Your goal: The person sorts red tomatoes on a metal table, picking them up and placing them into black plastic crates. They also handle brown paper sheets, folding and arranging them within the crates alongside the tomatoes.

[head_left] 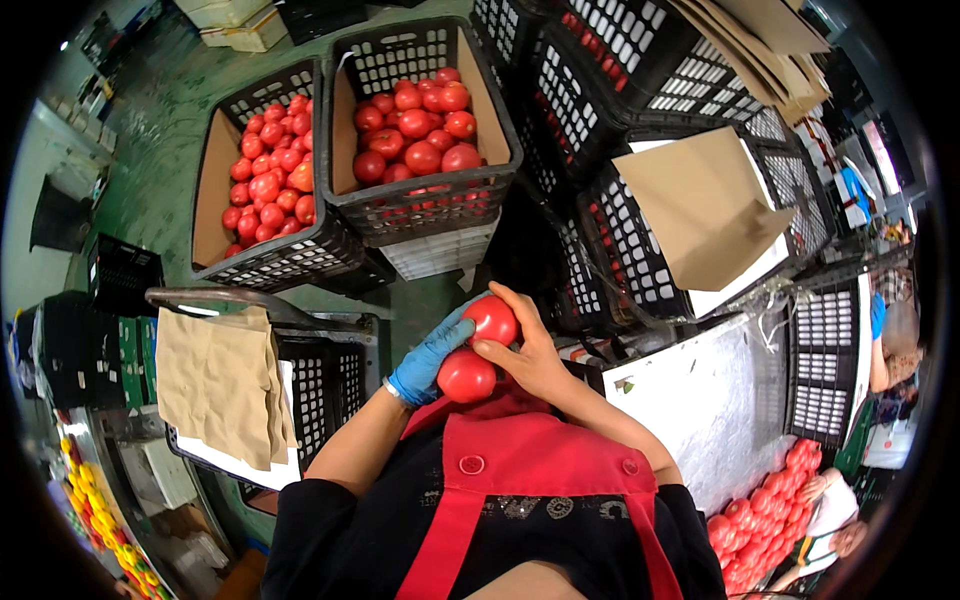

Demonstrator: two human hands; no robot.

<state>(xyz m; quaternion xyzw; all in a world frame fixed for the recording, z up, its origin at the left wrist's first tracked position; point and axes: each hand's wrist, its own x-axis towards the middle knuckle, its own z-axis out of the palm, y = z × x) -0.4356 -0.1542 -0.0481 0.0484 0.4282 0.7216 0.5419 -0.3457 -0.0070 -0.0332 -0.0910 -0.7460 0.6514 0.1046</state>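
Note:
Two red tomatoes are held together in front of my red apron. My left hand (428,357), in a blue glove, is closed around their left side. My bare right hand (535,352) grips the upper tomato (492,320), with its fingers over the top and its thumb below. The lower tomato (467,376) rests against my gloved palm, close to my chest. Beyond my hands, a black crate (425,207) lined with cardboard holds many tomatoes. A second tomato-filled crate (290,262) stands to its left.
Stacked black crates (640,235) rise at the right, topped by a cardboard sheet (700,200). A white tabletop (715,385) lies at my right, with bagged tomatoes (765,520) by it. Brown paper (220,385) covers a crate at my left. A co-worker (835,515) is at the lower right.

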